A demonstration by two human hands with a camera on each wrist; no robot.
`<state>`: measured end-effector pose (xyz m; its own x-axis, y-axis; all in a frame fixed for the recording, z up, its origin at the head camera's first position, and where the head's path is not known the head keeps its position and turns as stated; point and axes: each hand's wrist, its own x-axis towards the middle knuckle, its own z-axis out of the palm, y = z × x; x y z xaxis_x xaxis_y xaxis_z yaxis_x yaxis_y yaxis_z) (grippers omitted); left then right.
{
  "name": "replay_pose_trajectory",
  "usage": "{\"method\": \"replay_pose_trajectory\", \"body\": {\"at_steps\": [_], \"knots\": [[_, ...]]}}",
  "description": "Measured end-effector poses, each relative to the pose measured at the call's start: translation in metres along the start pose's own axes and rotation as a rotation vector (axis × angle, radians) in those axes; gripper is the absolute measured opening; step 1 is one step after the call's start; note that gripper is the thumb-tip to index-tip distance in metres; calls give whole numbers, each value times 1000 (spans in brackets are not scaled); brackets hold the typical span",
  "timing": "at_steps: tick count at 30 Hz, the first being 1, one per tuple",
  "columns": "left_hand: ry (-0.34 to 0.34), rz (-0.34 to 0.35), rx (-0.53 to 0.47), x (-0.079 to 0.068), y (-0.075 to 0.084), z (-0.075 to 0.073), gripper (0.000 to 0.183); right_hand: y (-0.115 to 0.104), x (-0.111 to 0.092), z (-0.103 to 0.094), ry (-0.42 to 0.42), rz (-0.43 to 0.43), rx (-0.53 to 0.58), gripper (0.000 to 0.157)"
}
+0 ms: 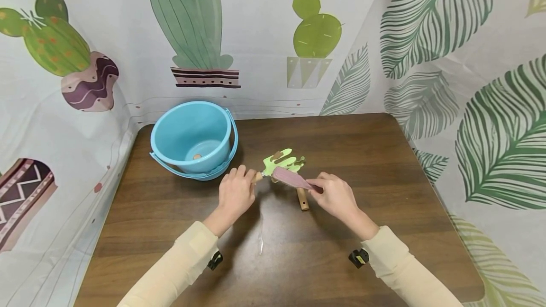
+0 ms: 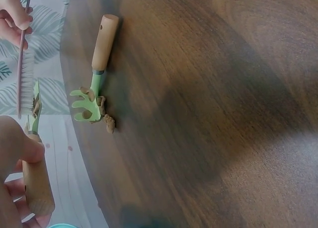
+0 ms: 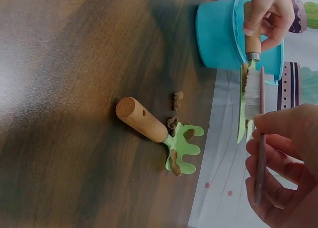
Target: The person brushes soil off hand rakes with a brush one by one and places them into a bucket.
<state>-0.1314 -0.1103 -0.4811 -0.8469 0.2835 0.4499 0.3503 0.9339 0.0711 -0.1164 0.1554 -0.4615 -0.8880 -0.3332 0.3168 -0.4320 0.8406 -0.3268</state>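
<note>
My left hand (image 1: 236, 191) grips the wooden handle of a light green garden hand fork (image 1: 279, 159), raised above the table. Brown clumps stick to its tines. A mauve brush (image 1: 292, 177) with white bristles is in my right hand (image 1: 334, 195), pinched by its handle between thumb and fingers. In the right wrist view, the bristles (image 3: 252, 91) lie against or very close to the fork's face. Below, a second green hand rake (image 3: 186, 147) with a wooden handle lies on the table, with brown clumps on and beside its prongs.
A light blue bucket (image 1: 187, 129) stands at the back left of the wooden table (image 1: 384, 165), its handle hanging down. A small brownish thing (image 1: 196, 157) lies inside it. Loose brown clumps (image 3: 177, 100) rest near the rake. A printed cloth (image 1: 264, 37) hangs behind.
</note>
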Motion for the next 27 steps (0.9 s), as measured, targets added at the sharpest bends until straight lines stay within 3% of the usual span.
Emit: {"method": "replay_pose_trajectory", "body": {"at_steps": [15,27], "knots": [[-12,-5,-30,-2,4,1,23,0,4,-1,83,-29,-7,23],[-40,6,-26,-4,7,3,23,-6,11,-1,77,6,28,22]]}}
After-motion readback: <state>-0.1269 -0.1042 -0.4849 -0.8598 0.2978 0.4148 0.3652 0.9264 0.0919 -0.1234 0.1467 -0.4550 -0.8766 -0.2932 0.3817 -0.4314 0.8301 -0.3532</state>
